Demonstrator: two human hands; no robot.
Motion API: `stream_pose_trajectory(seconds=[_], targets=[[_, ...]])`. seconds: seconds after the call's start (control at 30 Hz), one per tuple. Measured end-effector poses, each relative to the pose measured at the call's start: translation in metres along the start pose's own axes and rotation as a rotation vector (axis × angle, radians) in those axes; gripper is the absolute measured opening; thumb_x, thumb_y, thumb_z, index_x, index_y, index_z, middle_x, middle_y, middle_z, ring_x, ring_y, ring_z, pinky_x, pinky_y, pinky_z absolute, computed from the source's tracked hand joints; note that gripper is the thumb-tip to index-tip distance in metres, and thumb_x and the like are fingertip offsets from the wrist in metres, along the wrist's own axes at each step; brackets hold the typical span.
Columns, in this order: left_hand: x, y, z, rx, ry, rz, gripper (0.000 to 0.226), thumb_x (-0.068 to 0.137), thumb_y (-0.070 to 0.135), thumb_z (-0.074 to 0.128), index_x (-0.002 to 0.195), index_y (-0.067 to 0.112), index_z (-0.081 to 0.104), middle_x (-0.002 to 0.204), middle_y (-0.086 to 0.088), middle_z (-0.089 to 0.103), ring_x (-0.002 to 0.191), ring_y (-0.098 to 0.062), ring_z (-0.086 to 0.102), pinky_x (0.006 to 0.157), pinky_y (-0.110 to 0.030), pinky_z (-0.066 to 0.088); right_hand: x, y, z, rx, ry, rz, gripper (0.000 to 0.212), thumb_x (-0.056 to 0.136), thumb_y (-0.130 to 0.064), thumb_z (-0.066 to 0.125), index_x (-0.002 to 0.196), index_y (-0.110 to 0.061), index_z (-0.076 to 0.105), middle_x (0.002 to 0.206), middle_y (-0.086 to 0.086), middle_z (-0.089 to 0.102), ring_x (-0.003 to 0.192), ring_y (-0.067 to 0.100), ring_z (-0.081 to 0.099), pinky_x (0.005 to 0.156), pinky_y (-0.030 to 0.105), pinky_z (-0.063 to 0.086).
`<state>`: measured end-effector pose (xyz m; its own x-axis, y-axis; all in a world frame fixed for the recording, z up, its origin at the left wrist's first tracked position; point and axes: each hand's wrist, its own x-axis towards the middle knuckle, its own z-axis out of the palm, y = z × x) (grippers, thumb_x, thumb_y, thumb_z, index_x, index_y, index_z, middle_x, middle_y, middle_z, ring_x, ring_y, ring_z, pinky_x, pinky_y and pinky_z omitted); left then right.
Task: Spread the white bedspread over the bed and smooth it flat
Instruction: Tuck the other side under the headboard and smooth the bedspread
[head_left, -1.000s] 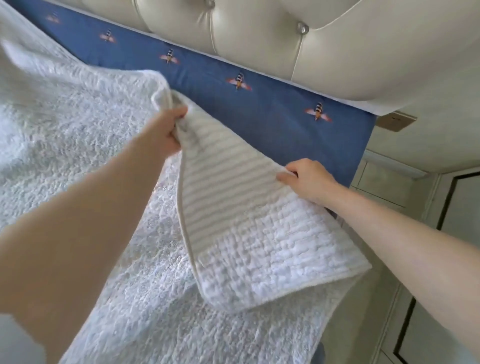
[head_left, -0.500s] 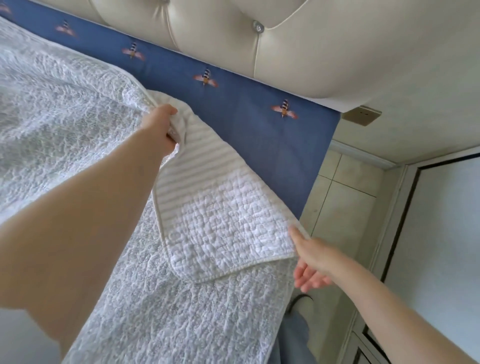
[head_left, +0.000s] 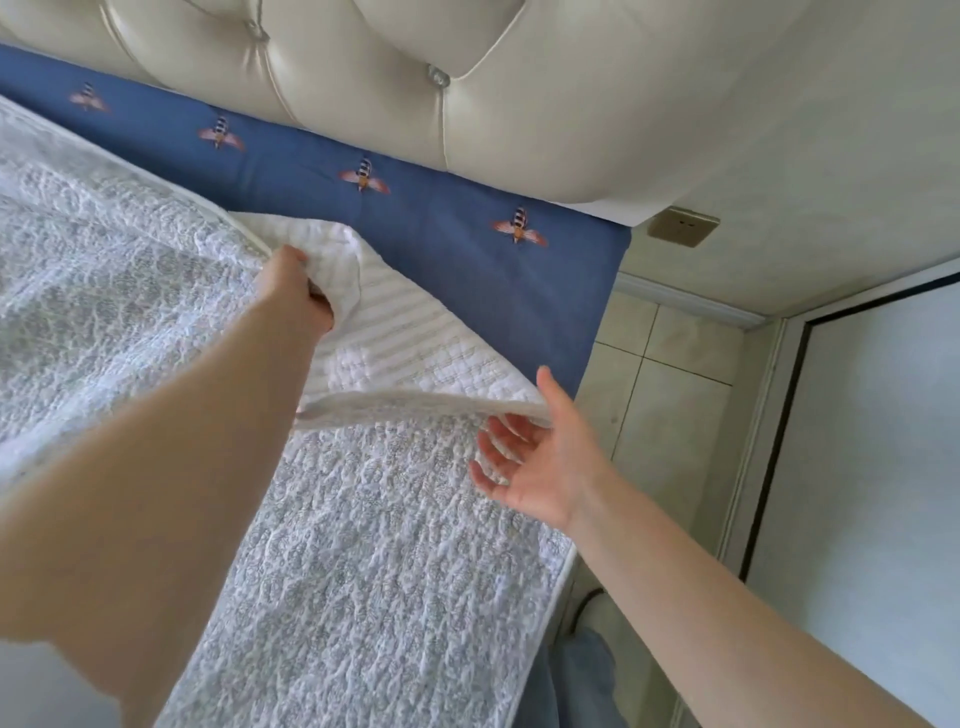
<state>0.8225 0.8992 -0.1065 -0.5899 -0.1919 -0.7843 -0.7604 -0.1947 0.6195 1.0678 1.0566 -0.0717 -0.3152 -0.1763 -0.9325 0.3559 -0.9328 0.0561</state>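
Observation:
The white quilted bedspread (head_left: 363, 545) covers most of the bed, with its top right corner folded back so the striped underside (head_left: 415, 343) shows. My left hand (head_left: 293, 291) pinches the bedspread's edge at the top of that fold. Palm up with fingers spread, my right hand (head_left: 535, 462) is at the lower edge of the folded flap near the bed's right side, and I cannot tell whether it touches the cloth. A blue sheet with bee prints (head_left: 441, 228) lies bare between the bedspread and the headboard.
A cream tufted headboard (head_left: 363, 78) runs along the top. Right of the bed are a tiled floor (head_left: 665, 405), a wall socket (head_left: 683, 226) and a dark-framed white door panel (head_left: 883, 493). My leg in blue cloth (head_left: 582, 675) stands by the bed's edge.
My right hand let go of the folded corner, dropped to the flap's lower edge and now lies open. The flap has sunk lower and flatter. My left hand keeps its hold.

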Motion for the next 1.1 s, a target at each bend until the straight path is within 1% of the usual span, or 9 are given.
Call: stream_pose_trajectory(seconds=[0.27,0.4,0.5,0.57,0.67,0.77,0.9,1.0,1.1], targets=[[0.001,0.008,0.025,0.070,-0.113,0.040,0.026,0.085,0.007,0.048,0.109,0.009,0.057,0.095,-0.004,0.066,0.086,-0.021,0.070,0.068,-0.033,0.061,0.008,-0.075,-0.033,0.157,0.045,-0.283,0.027,0.099,-0.015,0.042,0.095,-0.005,0.066,0.084,0.012,0.074,0.078,0.024,0.068,0.079,0.039,0.053],[0.003,0.013,0.032,0.022,-0.152,0.037,0.031,0.086,-0.003,0.042,0.114,0.005,0.052,0.113,-0.012,0.066,0.101,-0.030,0.071,0.076,-0.043,0.062,0.013,-0.126,-0.086,0.397,0.326,-0.473,0.032,0.098,-0.005,0.029,0.081,-0.016,0.054,0.060,-0.004,0.049,0.037,0.007,0.044,0.046,0.016,0.036],[-0.002,0.010,0.045,0.051,-0.209,0.037,0.038,0.091,-0.004,0.038,0.128,0.005,0.043,0.119,-0.019,0.063,0.100,-0.033,0.070,0.073,-0.042,0.062,0.013,-0.128,-0.066,-0.185,0.397,-0.607,0.023,0.094,0.002,0.048,0.110,-0.011,0.057,0.081,0.005,0.055,0.061,0.011,0.052,0.064,0.024,0.046],[0.001,0.010,0.051,0.079,-0.193,0.051,0.041,0.091,-0.004,0.039,0.130,0.005,0.044,0.119,-0.018,0.063,0.098,-0.031,0.071,0.067,-0.039,0.062,0.022,-0.127,-0.043,-0.762,0.443,-0.716,0.054,0.087,-0.004,0.065,0.135,-0.017,0.045,0.110,0.008,0.059,0.088,0.014,0.059,0.084,0.034,0.051],[0.007,0.008,0.053,0.130,-0.128,0.063,0.030,0.091,-0.004,0.045,0.118,0.007,0.050,0.117,-0.017,0.065,0.094,-0.028,0.073,0.066,-0.037,0.062,0.037,-0.143,-0.012,-0.898,0.424,-0.742,0.083,0.079,-0.026,0.079,0.145,-0.019,0.031,0.139,-0.001,0.048,0.124,0.018,0.049,0.101,0.034,0.040],[0.011,0.002,0.047,0.200,-0.078,0.063,0.022,0.094,0.002,0.054,0.116,0.005,0.054,0.109,-0.013,0.069,0.087,-0.022,0.074,0.061,-0.029,0.060,0.052,-0.168,0.008,-0.742,0.421,-0.724,0.067,0.075,-0.039,0.080,0.130,-0.018,0.049,0.119,-0.002,0.062,0.106,0.017,0.061,0.094,0.038,0.050],[0.015,-0.007,0.039,0.271,0.023,0.086,0.023,0.093,0.008,0.062,0.116,0.005,0.056,0.102,-0.009,0.072,0.076,-0.016,0.074,0.058,-0.023,0.058,0.058,-0.186,0.002,-0.728,0.551,-0.620,0.089,0.070,-0.051,0.081,0.138,-0.019,0.032,0.092,0.005,0.059,0.057,0.013,0.050,0.039,0.018,0.038],[0.011,-0.005,0.051,0.187,0.003,0.099,0.020,0.095,0.007,0.063,0.113,0.002,0.057,0.102,-0.013,0.071,0.076,-0.018,0.075,0.060,-0.024,0.058,0.052,-0.203,-0.011,-0.839,0.481,-0.670,0.022,0.090,-0.031,0.068,0.099,-0.017,0.055,0.080,0.006,0.060,0.045,0.010,0.050,0.040,0.021,0.037],[0.012,0.013,0.096,0.118,-0.130,0.112,0.013,0.095,0.001,0.059,0.108,0.000,0.059,0.106,-0.017,0.072,0.080,-0.021,0.075,0.063,-0.028,0.060,0.037,-0.236,-0.027,-0.739,0.456,-0.794,0.019,0.098,-0.019,0.057,0.079,-0.017,0.053,0.066,0.001,0.055,0.035,0.003,0.056,0.038,0.020,0.047]])
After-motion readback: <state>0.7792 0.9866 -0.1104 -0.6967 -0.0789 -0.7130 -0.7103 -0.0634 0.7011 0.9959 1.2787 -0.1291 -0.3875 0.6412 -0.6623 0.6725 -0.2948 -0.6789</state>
